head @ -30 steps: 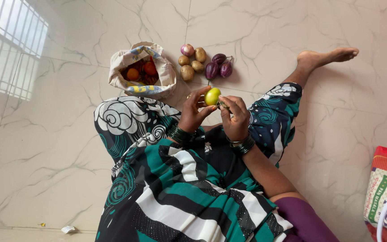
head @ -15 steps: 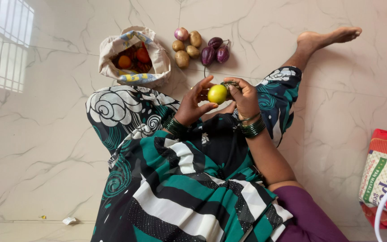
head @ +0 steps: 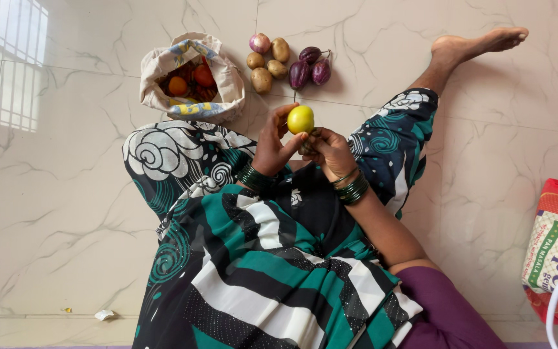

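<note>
A person sits on a pale marble floor in a black, green and white patterned garment, one bare foot stretched out to the far right. The left hand is partly closed, its fingertips pinching a round yellow-green tomato and holding it up above the lap. The right hand sits just beside and below the fruit, fingers curled loosely inward; whether it grips anything (perhaps a bit of stalk) cannot be told, and it seems to touch the tomato only at its underside, if at all. Both wrists carry dark green bangles.

On the floor beyond the hands, a small heap of potatoes with one reddish onion lies touching, and just right of it are three purple brinjals. To the far left of these stands an open cloth bag with orange and red tomatoes inside. At the near right edge lies a red and white printed sack.
</note>
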